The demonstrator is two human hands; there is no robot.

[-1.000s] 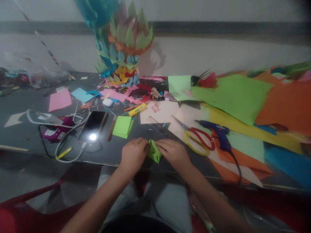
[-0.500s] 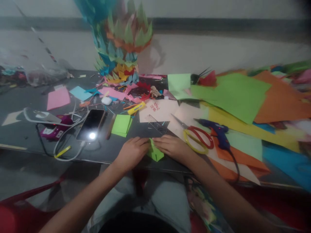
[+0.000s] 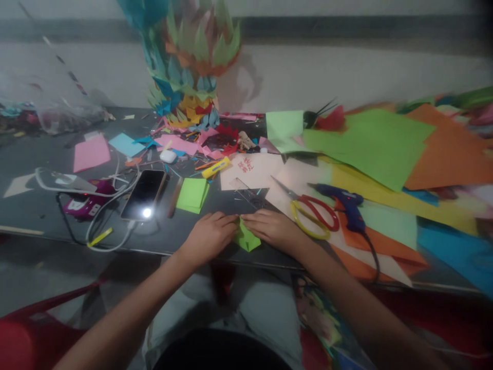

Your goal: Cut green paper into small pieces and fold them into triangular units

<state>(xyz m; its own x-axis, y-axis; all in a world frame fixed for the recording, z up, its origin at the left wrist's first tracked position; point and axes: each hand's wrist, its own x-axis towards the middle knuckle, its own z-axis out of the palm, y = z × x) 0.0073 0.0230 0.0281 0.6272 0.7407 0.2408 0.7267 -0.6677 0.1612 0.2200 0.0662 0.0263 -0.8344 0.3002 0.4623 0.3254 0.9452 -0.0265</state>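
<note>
A small folded piece of green paper (image 3: 246,239) lies on the dark table (image 3: 46,226) near its front edge. My left hand (image 3: 208,237) presses on its left side with fingers curled. From the right, my right hand (image 3: 271,230) pinches the top of the same piece. Both hands touch at the paper's upper tip. A stack of green paper squares (image 3: 192,195) sits just beyond my left hand.
Red-and-yellow scissors (image 3: 311,213) and a blue glue gun (image 3: 348,205) lie right of my hands. Large coloured sheets (image 3: 377,149) cover the right side. A phone (image 3: 145,194) with cables sits at left. A tall paper sculpture (image 3: 192,61) stands at the back amid paper scraps.
Both hands have pressed the green piece flatter against the table; it stood more upright a second ago. The view has tilted slightly, so everything sits a little higher.
</note>
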